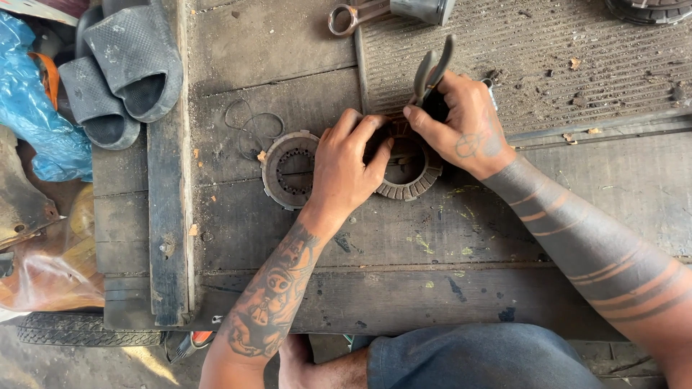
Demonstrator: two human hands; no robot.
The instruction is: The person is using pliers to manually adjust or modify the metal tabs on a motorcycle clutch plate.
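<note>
Here, hands clasping pliers, clutch ring.

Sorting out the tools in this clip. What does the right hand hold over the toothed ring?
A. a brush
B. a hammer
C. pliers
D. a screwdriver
C: the right hand grips pliers, their two handles sticking up above the toothed ring, which the left hand steadies.

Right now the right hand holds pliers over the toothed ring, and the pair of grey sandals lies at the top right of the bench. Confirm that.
Not quite. The head view shows the grey sandals at the top left. The right hand does hold pliers over the toothed ring.
</note>
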